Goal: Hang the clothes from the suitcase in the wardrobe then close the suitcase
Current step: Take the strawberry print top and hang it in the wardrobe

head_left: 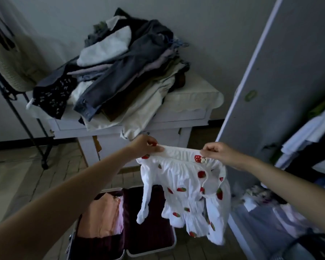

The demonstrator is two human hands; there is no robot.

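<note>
Both hands are raised in front of the person, holding a white strawberry-print garment (186,192) stretched between them by its gathered top edge. The left hand (146,146) pinches the left end of that edge between thumb and curled fingers, and the right hand (217,152) pinches the right end the same way, just beside a small sewn-in label. The garment hangs down from the two grips in loose folds (a narrow strip of it dangles lower on the left side), and it hangs in the air directly over the open suitcase (150,222) on the floor. The suitcase has a dark maroon lining; its left half holds a folded peach-coloured garment (99,216) with a bit of pink cloth beside it, while the right half is partly hidden behind the hanging garment. Beyond the hands stands a white bench (188,113) heaped with a pile of clothes (120,72), dark jeans on top. At the right edge the wardrobe (308,147) stands with its door (270,72) open, folded and hanging clothes showing inside.
</note>
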